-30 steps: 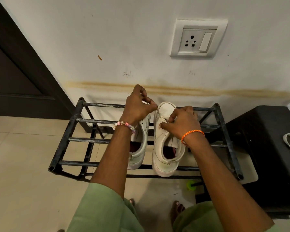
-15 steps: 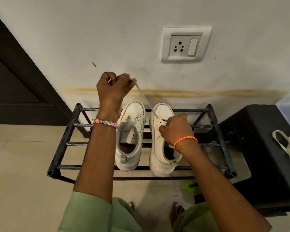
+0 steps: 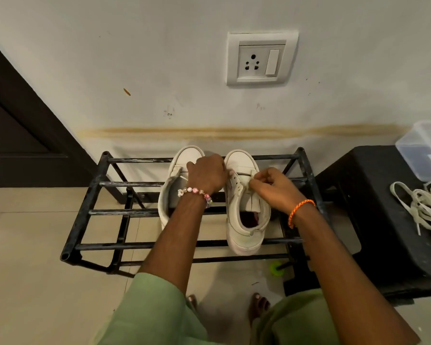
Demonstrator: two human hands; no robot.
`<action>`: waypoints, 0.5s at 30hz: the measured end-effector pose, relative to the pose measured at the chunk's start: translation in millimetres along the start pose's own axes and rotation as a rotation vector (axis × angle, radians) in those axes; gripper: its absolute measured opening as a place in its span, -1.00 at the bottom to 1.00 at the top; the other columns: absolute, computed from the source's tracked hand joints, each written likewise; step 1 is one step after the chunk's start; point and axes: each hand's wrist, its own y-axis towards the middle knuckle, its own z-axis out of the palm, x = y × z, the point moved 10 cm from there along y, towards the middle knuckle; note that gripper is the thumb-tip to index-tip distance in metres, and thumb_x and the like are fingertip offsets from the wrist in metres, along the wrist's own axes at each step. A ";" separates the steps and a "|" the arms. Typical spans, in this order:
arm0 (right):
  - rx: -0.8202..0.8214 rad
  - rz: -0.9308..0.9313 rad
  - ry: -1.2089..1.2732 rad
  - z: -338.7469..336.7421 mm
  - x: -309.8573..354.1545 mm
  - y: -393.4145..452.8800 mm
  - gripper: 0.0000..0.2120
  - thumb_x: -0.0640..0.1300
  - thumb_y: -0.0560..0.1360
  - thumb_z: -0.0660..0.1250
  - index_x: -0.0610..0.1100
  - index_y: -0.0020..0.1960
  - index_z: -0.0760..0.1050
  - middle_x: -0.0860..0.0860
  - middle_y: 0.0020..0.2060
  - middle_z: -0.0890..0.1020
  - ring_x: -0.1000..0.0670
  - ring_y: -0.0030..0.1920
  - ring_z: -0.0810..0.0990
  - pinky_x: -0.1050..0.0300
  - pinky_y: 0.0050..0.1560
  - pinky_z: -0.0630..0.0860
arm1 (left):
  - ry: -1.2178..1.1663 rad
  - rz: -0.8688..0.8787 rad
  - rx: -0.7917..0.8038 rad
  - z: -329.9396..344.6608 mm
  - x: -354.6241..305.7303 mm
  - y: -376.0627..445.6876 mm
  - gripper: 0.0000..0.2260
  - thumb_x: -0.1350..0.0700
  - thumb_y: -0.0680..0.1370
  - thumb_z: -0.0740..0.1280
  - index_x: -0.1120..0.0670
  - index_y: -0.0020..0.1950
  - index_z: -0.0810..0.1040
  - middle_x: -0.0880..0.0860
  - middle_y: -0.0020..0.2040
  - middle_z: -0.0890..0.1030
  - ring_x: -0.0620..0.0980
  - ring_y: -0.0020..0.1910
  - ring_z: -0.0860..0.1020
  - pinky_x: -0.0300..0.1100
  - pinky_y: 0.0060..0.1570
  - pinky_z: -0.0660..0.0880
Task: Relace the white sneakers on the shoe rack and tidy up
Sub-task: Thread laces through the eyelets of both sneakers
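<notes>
Change: left hand (image 3: pixel 207 173) has dropped from its raised pull near the wall to the toe end of the right sneaker (image 3: pixel 245 202); the lace no longer stretches up.
Head view, hands: left hand curls over the lace at the eyelets; right hand (image 3: pixel 274 188) pinches the lace end.
Place: both sneakers sit on the shoe rack (image 3: pixel 90 212).
Risk: thin bars could let a tugged sneaker tip; a slack lace may slip out.
Materials: smooth white leather-like uppers, black metal tubes, flat woven spare laces (image 3: pixel 423 207) on the black stool (image 3: pixel 373 220).
</notes>
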 end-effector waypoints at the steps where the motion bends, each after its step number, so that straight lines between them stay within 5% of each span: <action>1: 0.018 -0.010 -0.029 4.7 -1.4 -1.6 -0.73 -0.07 0.47 0.35 -0.09 0.13 0.41 -0.05 0.12 0.48 -0.02 0.09 0.49 0.15 0.03 0.44 | -0.023 -0.002 -0.024 -3.6 -0.1 -0.4 -0.79 -0.02 0.56 0.30 0.09 0.03 0.60 0.06 0.05 0.64 0.12 0.13 0.52 0.02 0.20 0.24; 6: -0.200 -0.072 -0.280 2.4 1.3 -6.2 -0.61 -0.25 0.44 0.33 -0.20 0.26 0.40 -0.18 0.22 0.36 -0.21 0.17 0.45 0.04 0.18 0.41 | -0.123 0.023 -0.073 -14.6 1.6 -1.4 -0.87 0.02 0.52 0.36 0.01 -0.02 0.66 -0.01 0.08 0.61 0.06 0.14 0.51 0.02 0.18 0.25; 12: -0.269 -0.033 -0.394 5.3 3.1 -8.3 -0.59 -0.30 0.44 0.34 -0.21 0.28 0.43 -0.20 0.24 0.34 -0.27 0.23 0.40 -0.02 0.22 0.40 | -0.251 -0.034 -0.164 -34.4 14.2 -1.3 -0.87 0.03 0.48 0.41 0.02 -0.04 0.67 0.03 0.31 0.32 -0.02 0.26 0.39 0.01 0.25 0.16; 15: -0.278 -0.018 -0.421 7.3 3.7 -7.6 -0.59 -0.31 0.43 0.35 -0.22 0.27 0.43 -0.21 0.25 0.33 -0.28 0.25 0.38 -0.05 0.24 0.39 | -0.570 -0.037 -0.327 -70.1 29.7 -1.9 -0.95 0.10 0.44 0.43 -0.05 -0.17 0.59 -0.06 0.20 0.36 -0.06 0.23 0.43 0.00 0.36 0.19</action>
